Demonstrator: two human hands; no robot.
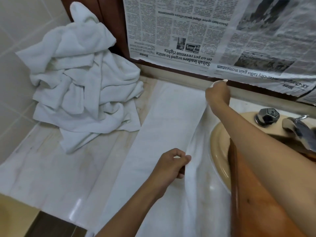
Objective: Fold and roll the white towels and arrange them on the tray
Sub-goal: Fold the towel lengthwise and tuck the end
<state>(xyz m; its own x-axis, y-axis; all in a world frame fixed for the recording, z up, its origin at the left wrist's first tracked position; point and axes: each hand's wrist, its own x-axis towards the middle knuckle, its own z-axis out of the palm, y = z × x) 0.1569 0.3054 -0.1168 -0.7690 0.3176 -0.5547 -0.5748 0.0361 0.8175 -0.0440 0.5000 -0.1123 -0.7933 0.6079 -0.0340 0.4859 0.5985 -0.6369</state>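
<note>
A long white towel (pixel 164 127) lies stretched out flat on the marble counter, running from the back wall toward me. My right hand (pixel 218 93) pinches its far right corner near the wall. My left hand (pixel 172 164) grips the towel's right edge closer to me, where the cloth bunches into a raised fold. A wooden tray (pixel 246 199) sits under my right forearm, over the sink. A crumpled heap of white towels (pixel 82 79) rests at the back left of the counter.
The beige sink basin (pixel 217 151) lies to the right, with a chrome tap (pixel 297 127) and knob (pixel 267 115) behind it. Newspaper (pixel 213 35) covers the mirror above. Tiled wall stands at the left; the counter's front edge (pixel 56 218) is near me.
</note>
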